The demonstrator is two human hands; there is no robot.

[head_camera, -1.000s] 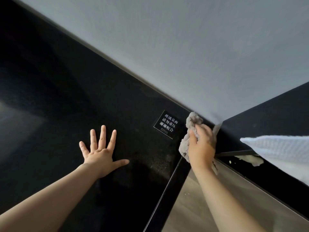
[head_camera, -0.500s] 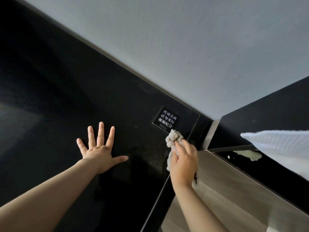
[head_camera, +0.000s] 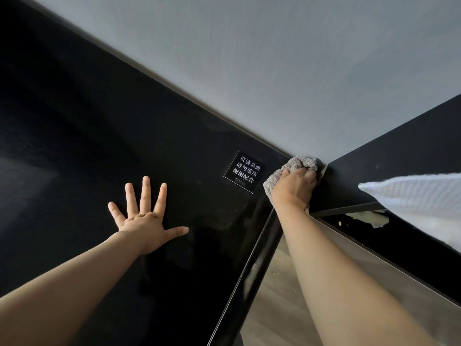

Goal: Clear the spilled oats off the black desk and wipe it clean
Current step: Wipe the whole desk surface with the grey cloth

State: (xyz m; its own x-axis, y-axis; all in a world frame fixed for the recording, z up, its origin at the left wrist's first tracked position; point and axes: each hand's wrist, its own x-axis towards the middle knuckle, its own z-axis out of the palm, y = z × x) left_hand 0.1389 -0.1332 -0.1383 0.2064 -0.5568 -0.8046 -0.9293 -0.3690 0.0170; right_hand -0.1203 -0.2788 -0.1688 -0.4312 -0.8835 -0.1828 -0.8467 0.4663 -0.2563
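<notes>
The black glossy desk [head_camera: 99, 151] fills the left and centre of the head view. My left hand [head_camera: 143, 217] lies flat on it, fingers spread. My right hand [head_camera: 295, 187] grips a grey cloth [head_camera: 291, 166] and presses it into the desk's far right corner, against the wall. A faint dusty smear [head_camera: 224, 221] shows on the desk between my hands. A few oat flakes [head_camera: 275, 272] lie on the floor below the desk's right edge.
A small black label with white Chinese text [head_camera: 244, 171] is stuck on the desk left of the cloth. A grey wall [head_camera: 299, 71] runs behind. A black bed frame [head_camera: 411, 233] with white bedding [head_camera: 419, 196] stands right, a wooden floor gap [head_camera: 274, 308] between.
My right hand with the cloth has moved from the desk's right edge back up into the far corner by the wall. My left hand has stayed flat in place.
</notes>
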